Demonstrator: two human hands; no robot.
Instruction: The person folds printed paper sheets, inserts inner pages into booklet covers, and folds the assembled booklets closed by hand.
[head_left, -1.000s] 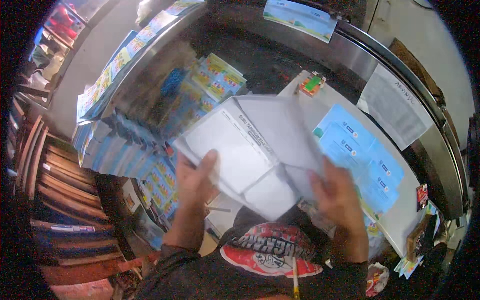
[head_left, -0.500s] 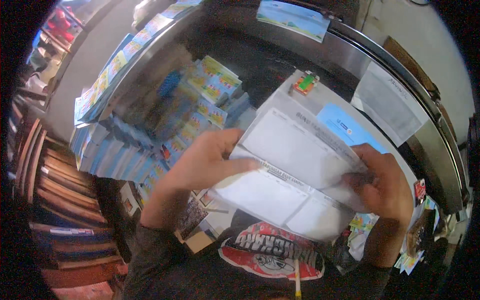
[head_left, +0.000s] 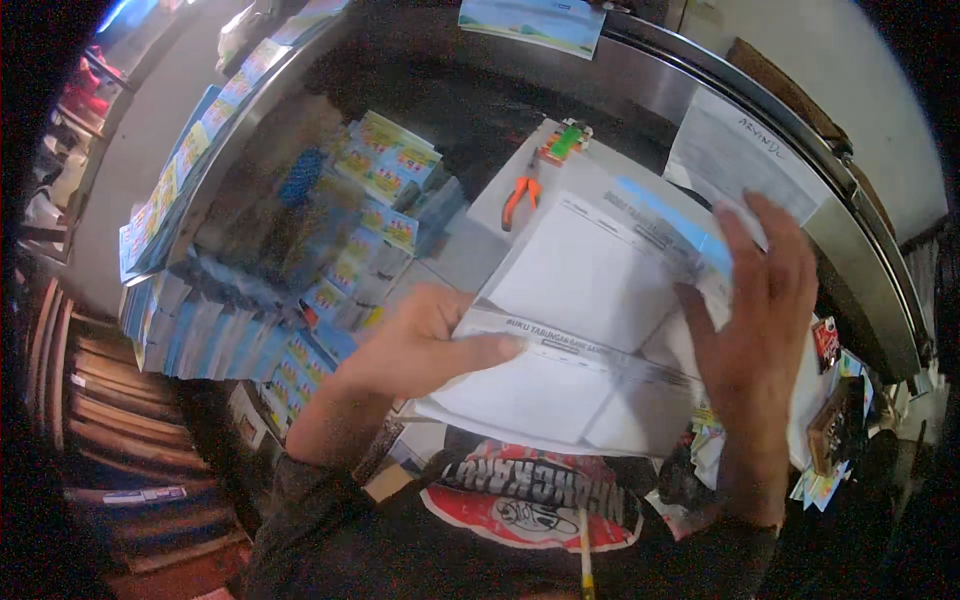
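My left hand (head_left: 425,345) grips the left edge of a stack of white printed sheets (head_left: 600,260), its thumb lying on top across a printed heading. The sheets are tilted over my lap, ruled into panels with dark headings. Over their right edge hovers my right hand (head_left: 755,300), fingers spread and slightly blurred, with nothing in it. Just beyond the stack, orange-handled pliers (head_left: 518,203) lie on a pale surface (head_left: 495,190) beside a small green object (head_left: 568,140) of unclear kind. A blue printed sheet (head_left: 715,255) shows partly behind the stack.
Piles of colourful booklets (head_left: 390,170) and stacked blue-white booklets (head_left: 190,320) stand to the left. Wooden slats (head_left: 130,390) fill the lower left. A curved metal rim (head_left: 660,75) runs along the far side, with a handwritten white paper (head_left: 745,160) on it.
My right hand has let go of the sheets' right edge, lifted and opened. My left hand keeps its hold. The pliers now show as the sheets sit lower and the view has shifted.
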